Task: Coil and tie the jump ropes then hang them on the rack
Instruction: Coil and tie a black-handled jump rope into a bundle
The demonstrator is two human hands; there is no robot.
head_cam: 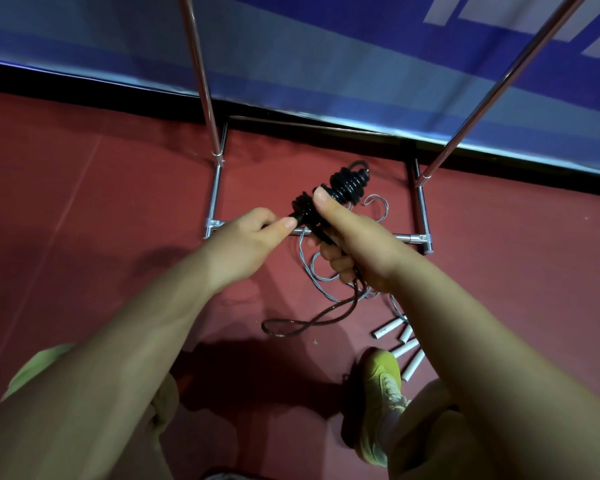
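Step in hand: coiling and tying the black rope (pixel 345 187), not yet hanging. Right hand (pixel 354 244) is clenched round the rope's bundle, thumb pressed along the black handles, held above the rack's (pixel 213 199) base bar. Left hand (pixel 246 237) pinches the black end of the bundle between thumb and fingers, just left of the right hand. Several turns of cord are already wound tight round the handles, above the right thumb. A loose loop (pixel 291 325) of the same rope hangs below the right hand, in front of the rack base and down toward the red floor (pixel 84 202); whether it touches the floor is hard to say.

Judgement: coil is partly done. Next move calls for taking up the slack loop, winding it on and tucking or knotting the end so the turns hold, then lifting it to the rack's top, which is out of view.

A silver rope (pixel 314 271) lies loose on the floor at the rack base, partly behind the right hand, uncoiled. White handles (pixel 406 351) lie in front of the rack, beside the yellow shoe (pixel 381 393). No containers in view.
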